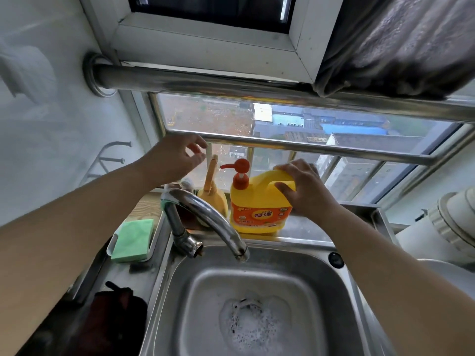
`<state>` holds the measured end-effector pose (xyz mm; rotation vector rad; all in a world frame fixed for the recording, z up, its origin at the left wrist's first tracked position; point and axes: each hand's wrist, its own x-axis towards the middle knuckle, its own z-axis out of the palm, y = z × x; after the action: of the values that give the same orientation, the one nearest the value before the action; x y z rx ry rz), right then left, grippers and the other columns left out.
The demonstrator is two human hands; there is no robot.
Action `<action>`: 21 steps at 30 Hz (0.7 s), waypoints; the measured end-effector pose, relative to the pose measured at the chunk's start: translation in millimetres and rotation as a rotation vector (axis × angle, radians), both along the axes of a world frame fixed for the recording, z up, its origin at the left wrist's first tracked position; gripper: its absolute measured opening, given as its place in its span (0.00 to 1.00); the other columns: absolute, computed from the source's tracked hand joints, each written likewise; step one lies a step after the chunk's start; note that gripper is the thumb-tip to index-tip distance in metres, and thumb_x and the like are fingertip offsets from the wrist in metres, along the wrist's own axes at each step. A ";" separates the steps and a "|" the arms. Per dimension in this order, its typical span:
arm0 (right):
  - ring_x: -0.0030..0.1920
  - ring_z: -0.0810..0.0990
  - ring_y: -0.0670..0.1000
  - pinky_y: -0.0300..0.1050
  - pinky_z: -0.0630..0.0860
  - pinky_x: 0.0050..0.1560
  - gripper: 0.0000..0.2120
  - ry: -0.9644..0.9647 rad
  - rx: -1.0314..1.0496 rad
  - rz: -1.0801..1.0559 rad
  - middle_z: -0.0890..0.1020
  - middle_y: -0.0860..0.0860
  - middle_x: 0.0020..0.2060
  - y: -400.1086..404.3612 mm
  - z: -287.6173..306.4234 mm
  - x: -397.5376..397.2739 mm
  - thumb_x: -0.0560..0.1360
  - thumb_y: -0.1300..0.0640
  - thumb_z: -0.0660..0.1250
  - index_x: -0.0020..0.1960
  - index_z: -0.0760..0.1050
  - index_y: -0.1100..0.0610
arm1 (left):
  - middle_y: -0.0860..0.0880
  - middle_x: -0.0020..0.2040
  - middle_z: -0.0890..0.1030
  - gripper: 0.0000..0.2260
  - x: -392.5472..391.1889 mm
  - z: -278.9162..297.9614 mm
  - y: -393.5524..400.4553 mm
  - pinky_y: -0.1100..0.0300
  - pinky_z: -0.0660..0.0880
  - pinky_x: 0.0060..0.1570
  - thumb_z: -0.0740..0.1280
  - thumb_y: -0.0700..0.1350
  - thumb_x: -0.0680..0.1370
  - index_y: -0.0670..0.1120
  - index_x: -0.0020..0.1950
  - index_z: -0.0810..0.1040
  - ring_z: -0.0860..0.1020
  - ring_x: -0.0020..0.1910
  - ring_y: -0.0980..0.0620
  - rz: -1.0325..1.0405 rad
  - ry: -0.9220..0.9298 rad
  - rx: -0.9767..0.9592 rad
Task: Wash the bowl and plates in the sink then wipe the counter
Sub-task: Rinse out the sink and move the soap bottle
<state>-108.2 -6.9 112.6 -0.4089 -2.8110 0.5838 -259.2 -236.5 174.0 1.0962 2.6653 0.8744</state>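
Kitchen corner under a window (282, 124), roofs far below the glass, a steel rail (321, 148) across it. Below, a steel sink (180, 291) filling the near half of the view, with only foam (254, 327) over the drain; no bowl and no plates in the basin. A white rim at the right edge of the counter, perhaps a plate, too cropped to tell. Tap (205, 217) arching from the sink's back left corner toward the middle, dry at the spout.

On the sill at the sink's back edge, a yellow bottle (257, 206) of dish soap, upright. Right hand (305, 191) curled over its handle, thumb on the front face, fingers wrapped behind. Left hand (174, 160) in the air just under the rail, above and left of the bottle, fingers loosely spread, holding nothing. Green sponge (133, 240) in a tray (113, 249) at the sink's left edge, untouched.

Probably the soap step. To do it well:

- Keep the bottle planted on the sill with the right hand; no need to lift something that full.
- Bring the sponge under the red pump (240, 170), whose nozzle points left, then press straight down with the left palm.
- Mind the yellow brush (212, 181) standing just beside the pump; easy to knock into the sink.
- Take one short stroke, given the foam already there.
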 end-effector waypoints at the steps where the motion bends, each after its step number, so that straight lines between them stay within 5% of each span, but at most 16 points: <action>1: 0.64 0.65 0.56 0.49 0.64 0.64 0.20 -0.016 -0.002 0.011 0.71 0.56 0.63 -1.0 -0.6 -0.2 0.78 0.55 0.65 0.68 0.69 0.56 | 0.52 0.49 0.78 0.09 6.2 4.0 -6.2 0.68 0.71 0.37 0.65 0.44 0.78 0.47 0.58 0.77 0.78 0.43 0.52 0.057 0.015 0.069; 9: 0.66 0.62 0.57 0.51 0.62 0.65 0.18 -0.024 -0.049 -0.046 0.67 0.55 0.65 -10.1 -5.8 -1.2 0.79 0.54 0.62 0.68 0.68 0.54 | 0.56 0.42 0.78 0.03 69.0 -16.1 -58.1 0.77 0.67 0.36 0.65 0.41 0.78 0.48 0.49 0.76 0.75 0.39 0.61 0.342 0.069 0.334; 14: 0.69 0.57 0.59 0.57 0.57 0.69 0.25 -0.062 0.029 -0.050 0.62 0.54 0.70 -9.3 -3.5 6.4 0.78 0.50 0.64 0.73 0.62 0.46 | 0.48 0.46 0.76 0.02 101.0 -46.5 -84.8 0.60 0.70 0.41 0.64 0.40 0.77 0.46 0.48 0.74 0.74 0.38 0.55 0.483 0.109 0.395; 18: 0.68 0.61 0.60 0.54 0.60 0.66 0.26 0.127 0.100 -0.076 0.66 0.57 0.68 -17.2 -8.2 14.5 0.74 0.50 0.67 0.71 0.66 0.53 | 0.53 0.39 0.78 0.04 125.5 -72.8 -85.6 0.74 0.68 0.33 0.66 0.41 0.77 0.49 0.48 0.75 0.75 0.36 0.59 0.329 -0.120 0.202; 21: 0.53 0.73 0.56 0.42 0.67 0.53 0.16 0.351 0.076 -0.023 0.76 0.59 0.53 -33.3 -15.3 31.8 0.74 0.54 0.65 0.57 0.74 0.62 | 0.54 0.39 0.77 0.04 141.3 -91.8 -79.4 0.75 0.70 0.35 0.66 0.42 0.77 0.50 0.49 0.75 0.76 0.36 0.60 0.151 -0.185 0.094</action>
<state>-76.4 -40.2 97.3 -0.2905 -2.4806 0.4876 -117.9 -316.0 82.2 0.7948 2.6012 1.0805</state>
